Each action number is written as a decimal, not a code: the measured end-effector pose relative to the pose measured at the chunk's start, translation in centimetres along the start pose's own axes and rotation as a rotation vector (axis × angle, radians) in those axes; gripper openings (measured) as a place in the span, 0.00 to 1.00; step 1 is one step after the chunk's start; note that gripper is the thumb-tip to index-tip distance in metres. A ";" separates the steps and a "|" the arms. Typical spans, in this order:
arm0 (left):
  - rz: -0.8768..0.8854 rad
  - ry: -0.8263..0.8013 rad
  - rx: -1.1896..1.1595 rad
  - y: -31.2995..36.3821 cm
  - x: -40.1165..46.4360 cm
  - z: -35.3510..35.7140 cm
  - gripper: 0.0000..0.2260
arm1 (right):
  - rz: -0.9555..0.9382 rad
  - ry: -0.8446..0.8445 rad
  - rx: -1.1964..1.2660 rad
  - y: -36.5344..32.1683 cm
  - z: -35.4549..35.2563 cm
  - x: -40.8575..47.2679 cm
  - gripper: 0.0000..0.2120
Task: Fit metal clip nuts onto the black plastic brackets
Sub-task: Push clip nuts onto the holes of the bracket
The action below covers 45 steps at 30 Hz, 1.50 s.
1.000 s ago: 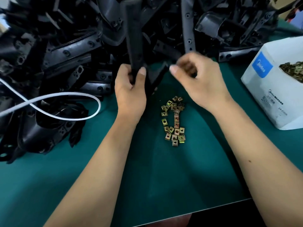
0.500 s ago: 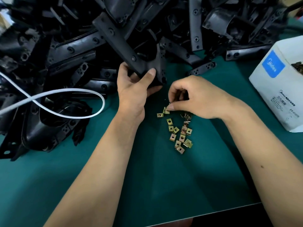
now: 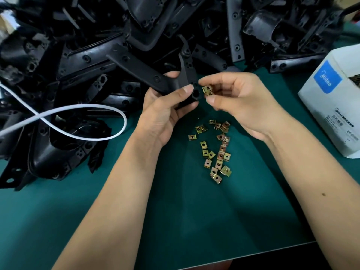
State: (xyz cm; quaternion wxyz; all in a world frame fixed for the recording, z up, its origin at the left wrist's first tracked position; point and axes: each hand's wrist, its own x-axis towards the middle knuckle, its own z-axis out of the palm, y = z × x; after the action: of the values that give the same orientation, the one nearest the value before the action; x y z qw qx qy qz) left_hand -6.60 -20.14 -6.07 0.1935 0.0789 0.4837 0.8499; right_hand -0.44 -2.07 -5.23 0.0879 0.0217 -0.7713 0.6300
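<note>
The left hand [image 3: 165, 108] gripped a black bracket [image 3: 155, 76]; just beside the bracket, the right hand [image 3: 239, 102] pinched clip nuts [image 3: 208, 90].

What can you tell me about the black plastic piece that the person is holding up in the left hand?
The black bracket is a long, flat bar of matt plastic with round screw holes along it and a wider, angled end with a larger hole. It is held above the green mat, its long arm slanting up and left over the pile of similar parts. The left hand grips its wide end, thumb on top. The right hand holds brass-coloured clip nuts right beside that end.
</note>
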 end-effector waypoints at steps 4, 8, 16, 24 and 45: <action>-0.002 0.009 -0.006 0.0 0.1 0.0 0.15 | 0.031 0.005 -0.094 0.0 0.0 0.0 0.16; 0.006 0.033 -0.008 0.0 0.2 0.0 0.14 | 0.004 0.057 -0.242 0.2 0.1 0.0 0.09; 0.007 0.041 0.006 -0.1 0.3 0.0 0.15 | 0.025 0.134 -0.416 0.2 0.3 0.0 0.04; 0.007 0.049 0.006 -0.2 0.4 0.0 0.15 | -0.016 -0.064 -0.796 0.7 0.6 0.2 0.11; -0.004 0.028 -0.029 -0.2 0.3 -0.1 0.15 | 0.030 0.156 -0.106 0.5 0.8 0.3 0.04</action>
State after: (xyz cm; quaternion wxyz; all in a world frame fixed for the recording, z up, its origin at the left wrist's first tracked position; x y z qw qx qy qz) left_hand -6.85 -19.97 -6.30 0.1895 0.0629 0.4741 0.8575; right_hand -0.86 -2.68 -5.80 0.1396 -0.0436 -0.7946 0.5893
